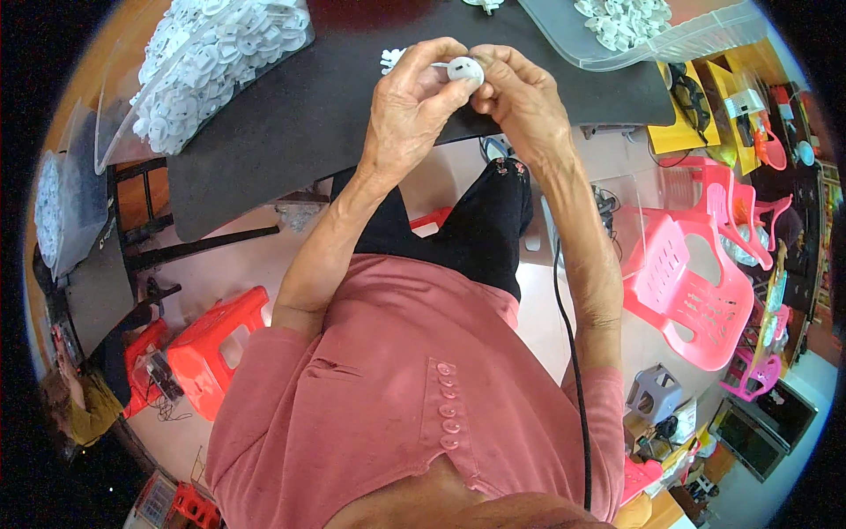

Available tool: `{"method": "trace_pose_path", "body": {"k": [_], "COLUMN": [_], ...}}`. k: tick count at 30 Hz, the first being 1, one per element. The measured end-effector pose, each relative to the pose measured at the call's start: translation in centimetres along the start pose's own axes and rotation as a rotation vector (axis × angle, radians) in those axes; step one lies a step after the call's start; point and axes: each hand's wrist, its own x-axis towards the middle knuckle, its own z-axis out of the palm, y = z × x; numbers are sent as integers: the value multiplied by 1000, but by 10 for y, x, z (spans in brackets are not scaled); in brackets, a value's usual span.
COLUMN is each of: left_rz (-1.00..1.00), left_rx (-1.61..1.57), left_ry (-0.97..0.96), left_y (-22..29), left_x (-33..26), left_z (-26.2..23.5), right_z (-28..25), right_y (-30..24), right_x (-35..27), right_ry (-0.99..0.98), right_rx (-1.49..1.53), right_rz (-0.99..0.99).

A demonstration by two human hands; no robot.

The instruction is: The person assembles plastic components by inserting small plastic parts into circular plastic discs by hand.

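Both hands are up over the near edge of the dark bench [291, 123], pressed together around one small white round plastic piece [464, 69]. The left hand [412, 104] pinches it from the left side with thumb and fingertips, the right hand [522, 99] closes on it from the right, so the two are basically touching with the piece clamped between them. My guess is it's held up like that, off the bench, so the fingers can get at it from both sides and the eyes can see it.

A few loose white pieces [389, 59] lie on the bench just left of the held piece. Further left of it there's a clear plastic bag [211, 66] stuffed with lots of the same white disc-shaped parts, glossy and crinkled. Up and right of the held piece sits a clear shallow tray [696, 37] with more white parts in it. Handy placement, both within reach.

The bench top looks matte and smooth. Below and right of the held piece there's a pink slatted plastic chair [692, 291]; far below left, a red plastic stool [216, 348] on the pale floor.
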Motion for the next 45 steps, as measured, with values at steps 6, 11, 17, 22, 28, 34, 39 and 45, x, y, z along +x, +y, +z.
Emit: {"method": "trace_pose_path", "body": {"k": [6, 11, 17, 22, 28, 34, 39, 45], "left_rz": [-17, -44, -214, -234, -257, -287, -330, -336], "left_rx": [37, -79, -517, -498, -525, -505, -532, -553], "left_ry": [10, -4, -117, -147, -173, -143, -76, -43], "left_y": [-4, -9, -9, -8, -6, -1, 5, 5], "left_x": [-5, -4, -10, -16, -19, -27, -38, -41], "left_z": [-3, -6, -19, -23, -25, -30, -36, -38], "right_z": [9, 2, -2, 0, 9, 8, -7, 5], "right_y": [-5, 8, 6, 9, 10, 10, 6, -15], "right_x": [-15, -17, -20, -25, -31, -31, 0, 40], "right_ry": [92, 77, 96, 107, 95, 33, 109, -115], "right_rx": [-348, -495, -409, -474, -354, -426, -963, -1397], "right_rz": [-19, -179, -60, -89, -116, -86, -454, -573]}}
